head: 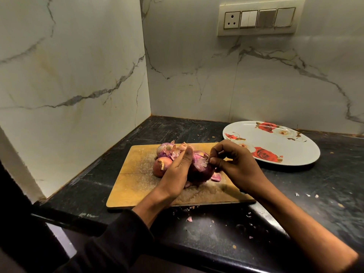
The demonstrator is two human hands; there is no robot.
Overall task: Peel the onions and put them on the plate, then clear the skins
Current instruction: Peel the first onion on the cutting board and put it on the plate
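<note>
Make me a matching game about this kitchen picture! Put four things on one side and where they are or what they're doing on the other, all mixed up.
Things:
1. rose plate
2. left hand
3. right hand
4. switch panel

Places or states:
A. pinching a flap of onion skin
B. on the marble wall
C. holding the onion steady on the cutting board
D. empty, on the black counter

Pairs: 1-D, 2-C, 3-A, 4-B
</note>
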